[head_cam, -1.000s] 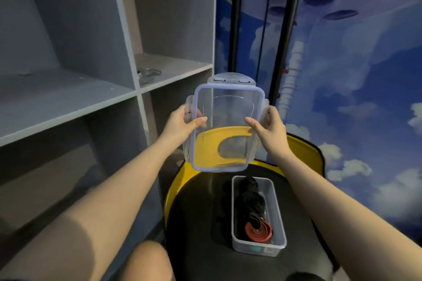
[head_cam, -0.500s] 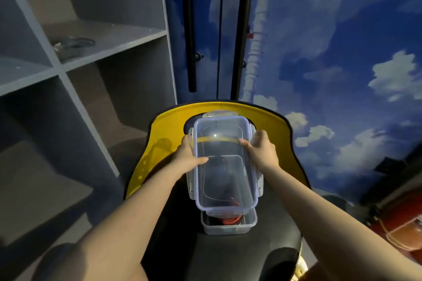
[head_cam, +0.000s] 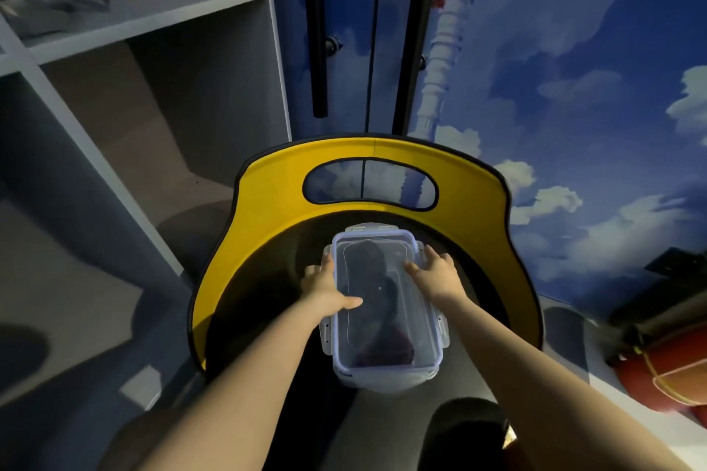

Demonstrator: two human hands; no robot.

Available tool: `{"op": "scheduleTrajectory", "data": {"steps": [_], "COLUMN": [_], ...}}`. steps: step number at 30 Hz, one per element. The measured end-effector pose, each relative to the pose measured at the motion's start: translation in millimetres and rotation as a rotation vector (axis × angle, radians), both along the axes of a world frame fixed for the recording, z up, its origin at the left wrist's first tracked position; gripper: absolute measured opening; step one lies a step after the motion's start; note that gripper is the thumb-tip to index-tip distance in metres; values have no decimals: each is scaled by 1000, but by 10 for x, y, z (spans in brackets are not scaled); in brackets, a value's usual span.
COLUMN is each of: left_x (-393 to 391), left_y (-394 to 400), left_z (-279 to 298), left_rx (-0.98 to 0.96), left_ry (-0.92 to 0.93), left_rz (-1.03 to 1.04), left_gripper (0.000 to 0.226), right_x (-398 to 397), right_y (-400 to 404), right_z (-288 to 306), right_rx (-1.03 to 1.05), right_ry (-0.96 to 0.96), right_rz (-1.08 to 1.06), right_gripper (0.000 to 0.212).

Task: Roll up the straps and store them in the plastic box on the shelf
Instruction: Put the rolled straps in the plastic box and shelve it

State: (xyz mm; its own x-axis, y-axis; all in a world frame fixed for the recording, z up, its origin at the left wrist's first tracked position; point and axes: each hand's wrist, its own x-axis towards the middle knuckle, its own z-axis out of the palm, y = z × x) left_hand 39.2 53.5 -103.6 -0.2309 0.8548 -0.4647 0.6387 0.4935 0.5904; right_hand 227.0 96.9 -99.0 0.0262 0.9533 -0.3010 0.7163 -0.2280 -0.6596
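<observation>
lid point(head_cam: 382, 291) sits on plastic box point(head_cam: 386, 375); my left hand point(head_cam: 325, 289) and right hand point(head_cam: 438, 273) press it flat, fingers straight, dark straps point(head_cam: 386, 321) beneath.

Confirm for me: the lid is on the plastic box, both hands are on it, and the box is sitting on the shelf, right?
Not quite. The plastic box sits on the black chair seat, not the shelf, as the head view shows. The lid is on it, with the left hand and right hand on it.

Grey shelving unit point(head_cam: 145, 34) at left, blue sky-and-cloud mural wall point(head_cam: 574, 69) at right, yellow-backed black chair point(head_cam: 267, 226) near, dim light
</observation>
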Motion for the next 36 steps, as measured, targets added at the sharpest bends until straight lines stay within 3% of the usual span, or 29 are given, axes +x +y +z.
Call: {"op": "scheduleTrajectory", "data": {"steps": [7,12,14,18,23,32,36], "left_x": [14,59,114,179,183,101,109], "left_y": [-11,-75,-106,-126,-135,-175,-167], "left_z": [-106,-86,-66,-70,-107,-295,-229], "left_rx": [-40,-10,6,-21,-40,54,26], "left_ry": [50,175,224,216,26,-294,-191], "left_rz": [-94,-129,-147,-163,-153,49,-48], "left_gripper": [111,102,97,94,92,89,89], "right_x": [37,15,-19,-12,49,77,70], "right_y": [-81,-204,-251,-264,-272,-293,-343], "right_z": [-251,-273,-290,-296,-196,-270,-321], "right_rx": [-25,237,246,84,-89,-78,-82], "right_ry": [39,-270,-283,-188,-45,223,335], "right_rz": [90,124,132,195,227,-2,-63], "right_gripper": [78,69,67,68,67,63,61]}}
